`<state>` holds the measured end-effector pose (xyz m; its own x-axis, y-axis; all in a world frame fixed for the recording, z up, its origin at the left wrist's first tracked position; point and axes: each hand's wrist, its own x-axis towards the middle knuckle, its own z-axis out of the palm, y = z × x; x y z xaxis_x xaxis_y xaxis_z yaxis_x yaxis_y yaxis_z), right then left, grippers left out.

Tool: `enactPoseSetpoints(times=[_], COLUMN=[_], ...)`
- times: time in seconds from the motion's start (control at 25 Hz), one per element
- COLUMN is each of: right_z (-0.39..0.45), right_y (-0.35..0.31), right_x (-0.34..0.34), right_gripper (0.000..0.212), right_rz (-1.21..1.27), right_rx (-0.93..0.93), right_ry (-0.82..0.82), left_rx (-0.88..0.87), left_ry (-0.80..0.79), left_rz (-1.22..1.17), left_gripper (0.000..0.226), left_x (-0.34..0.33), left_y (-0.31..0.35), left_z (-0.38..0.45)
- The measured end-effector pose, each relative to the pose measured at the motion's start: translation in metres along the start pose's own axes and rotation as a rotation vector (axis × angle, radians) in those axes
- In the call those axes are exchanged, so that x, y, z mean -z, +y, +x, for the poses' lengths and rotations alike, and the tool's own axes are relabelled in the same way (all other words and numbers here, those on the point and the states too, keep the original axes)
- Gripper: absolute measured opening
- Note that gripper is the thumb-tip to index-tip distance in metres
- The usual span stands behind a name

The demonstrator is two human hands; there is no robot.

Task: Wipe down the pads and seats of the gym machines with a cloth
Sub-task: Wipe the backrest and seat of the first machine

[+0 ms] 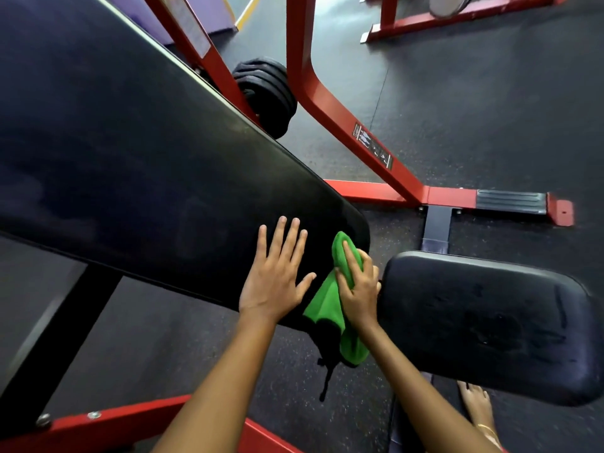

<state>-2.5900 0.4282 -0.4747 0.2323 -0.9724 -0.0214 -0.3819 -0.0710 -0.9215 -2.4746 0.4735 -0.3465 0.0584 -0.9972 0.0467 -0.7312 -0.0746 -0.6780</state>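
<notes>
A long black back pad [130, 165] of a red-framed bench slants across the left and middle of the view. A separate black seat pad [483, 325] lies at the lower right. My left hand [274, 276] rests flat with spread fingers on the lower end of the back pad. My right hand [358, 286] grips a green cloth [330, 302] and presses it against the back pad's lower corner, close to the gap before the seat. Part of the cloth hangs down below the pad's edge.
Red steel frame tubes [330, 103] run behind the pad down to a foot bar with a ribbed black step [510, 201]. Stacked black weight plates [268, 93] sit behind the pad. Dark rubber floor [474, 109] surrounds it. A bare foot [477, 407] stands at the bottom right.
</notes>
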Motion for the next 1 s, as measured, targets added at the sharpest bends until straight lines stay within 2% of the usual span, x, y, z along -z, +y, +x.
enactPoseSetpoints(times=[0.04, 0.16, 0.2, 0.24, 0.32, 0.4, 0.44, 0.52, 0.64, 0.72, 0.84, 0.88, 0.92, 1.0], right_z=[0.002, 0.051, 0.067, 0.075, 0.072, 0.052, 0.040, 0.040, 0.085, 0.101, 0.087, 0.085, 0.088, 0.098], right_y=[0.010, 0.021, 0.014, 0.003, -0.017, -0.018, -0.011, 0.006, 0.011, -0.007, -0.021, -0.016, -0.009, 0.005], right_x=[0.000, 0.004, 0.007, 0.007, 0.006, 0.004, 0.004, 0.005, 0.013, 0.015, 0.011, 0.011, 0.013, 0.020], right_gripper=[0.055, 0.050, 0.050, 0.050, 0.049, 0.051, 0.053, 0.055, 0.046, 0.046, 0.052, 0.053, 0.053, 0.051], right_rz=[0.012, 0.083, 0.068, 0.034, -0.019, -0.062, -0.085, -0.094, 0.022, -0.022, -0.107, -0.124, -0.139, -0.077], right_rx=[-0.046, -0.379, -0.404, -0.361, -0.150, 0.074, 0.116, 0.017, -0.322, -0.276, 0.119, 0.177, 0.159, -0.109], right_ry=[0.023, 0.076, 0.080, 0.081, 0.078, 0.033, 0.012, 0.017, 0.049, 0.028, -0.021, -0.023, -0.019, -0.023], left_rx=[-0.006, -0.004, -0.004, -0.004, -0.007, -0.009, -0.009, -0.005, -0.016, -0.025, -0.012, -0.009, -0.008, -0.012], left_ry=[0.004, -0.001, -0.003, -0.001, 0.012, 0.015, 0.014, 0.013, -0.011, -0.016, -0.019, -0.021, -0.022, -0.025], left_rz=[0.008, 0.017, 0.007, -0.003, -0.012, -0.019, -0.023, -0.017, 0.009, 0.020, 0.024, 0.019, 0.016, 0.021], left_gripper=[0.074, 0.075, 0.075, 0.076, 0.076, 0.076, 0.076, 0.076, 0.076, 0.076, 0.075, 0.075, 0.075, 0.075], left_x=[-0.001, 0.000, 0.000, -0.001, -0.003, -0.001, -0.001, 0.000, 0.001, 0.000, 0.000, 0.001, 0.001, 0.000], left_y=[0.000, 0.000, 0.000, -0.001, -0.001, -0.001, -0.001, -0.001, -0.001, -0.001, -0.001, -0.001, -0.001, -0.001], left_z=[0.000, -0.001, -0.001, -0.001, -0.001, -0.001, -0.001, -0.001, -0.001, -0.001, -0.001, -0.001, -0.001, -0.001])
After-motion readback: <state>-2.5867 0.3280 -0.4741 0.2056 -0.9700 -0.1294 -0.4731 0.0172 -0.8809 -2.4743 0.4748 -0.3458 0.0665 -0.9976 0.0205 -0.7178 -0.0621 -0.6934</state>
